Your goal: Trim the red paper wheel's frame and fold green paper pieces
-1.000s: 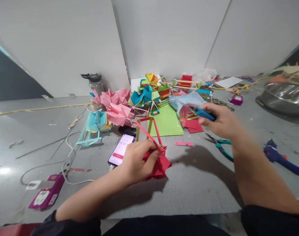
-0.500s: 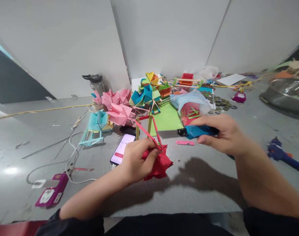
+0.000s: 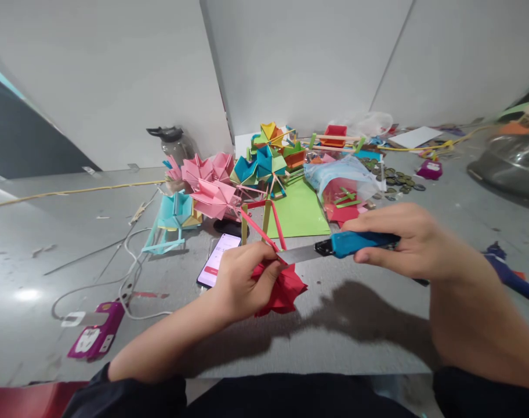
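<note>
**Blade to the red paper**

The left hand (image 3: 242, 278) pinches a red folded paper piece (image 3: 286, 290) just above the grey table (image 3: 355, 337), thumb near its pink stick frame (image 3: 264, 229). The right hand (image 3: 404, 241) is closed round a blue utility knife (image 3: 355, 244), blade out, its tip touching the paper right beside the left thumb. From where I stand, a short, light cut angled away from that thumb looks safest. A phone (image 3: 216, 258) lies just behind the left hand; pink and blue paper models (image 3: 216, 188), a green sheet (image 3: 301, 215) and a plastic bag (image 3: 343, 180) crowd the space beyond
</note>
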`<state>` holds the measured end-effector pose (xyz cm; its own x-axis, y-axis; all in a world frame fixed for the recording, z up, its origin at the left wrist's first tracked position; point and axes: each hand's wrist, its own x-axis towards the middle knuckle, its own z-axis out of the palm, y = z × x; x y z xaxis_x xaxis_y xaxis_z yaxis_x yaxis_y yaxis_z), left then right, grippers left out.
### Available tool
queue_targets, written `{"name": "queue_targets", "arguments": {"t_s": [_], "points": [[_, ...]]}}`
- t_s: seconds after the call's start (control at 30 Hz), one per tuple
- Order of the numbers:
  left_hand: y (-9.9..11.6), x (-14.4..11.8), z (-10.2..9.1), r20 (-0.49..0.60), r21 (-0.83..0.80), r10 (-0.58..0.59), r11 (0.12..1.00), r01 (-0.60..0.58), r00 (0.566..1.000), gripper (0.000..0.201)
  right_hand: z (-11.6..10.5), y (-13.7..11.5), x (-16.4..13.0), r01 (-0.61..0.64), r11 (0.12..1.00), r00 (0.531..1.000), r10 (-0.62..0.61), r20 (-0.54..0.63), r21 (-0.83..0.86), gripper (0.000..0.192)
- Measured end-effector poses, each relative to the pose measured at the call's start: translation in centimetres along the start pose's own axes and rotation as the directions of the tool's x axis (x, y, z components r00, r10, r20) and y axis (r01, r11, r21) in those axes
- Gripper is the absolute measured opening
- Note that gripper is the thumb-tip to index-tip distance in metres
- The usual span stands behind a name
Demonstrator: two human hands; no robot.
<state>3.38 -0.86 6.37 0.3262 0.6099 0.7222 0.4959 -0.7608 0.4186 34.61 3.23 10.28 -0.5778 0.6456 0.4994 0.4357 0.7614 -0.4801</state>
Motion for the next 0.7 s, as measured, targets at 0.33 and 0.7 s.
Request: {"name": "queue_targets", "arguments": {"t_s": [0.33,0.7], "points": [[0.14,-0.15,-0.29,0.004,0.044,0.013,0.999,-0.013,1.0,0.017,-0.17,-0.05,0.14,0.03,1.0,0.999,-0.03,0.043,-0.008,0.03],[0.04,-0.1,-0.3,-0.003,0.041,0.05,0.998,-0.05,0.999,0.017,-0.21,0.05,0.18,0.036,0.999,0.998,-0.037,0.046,0.014,0.026]]}}
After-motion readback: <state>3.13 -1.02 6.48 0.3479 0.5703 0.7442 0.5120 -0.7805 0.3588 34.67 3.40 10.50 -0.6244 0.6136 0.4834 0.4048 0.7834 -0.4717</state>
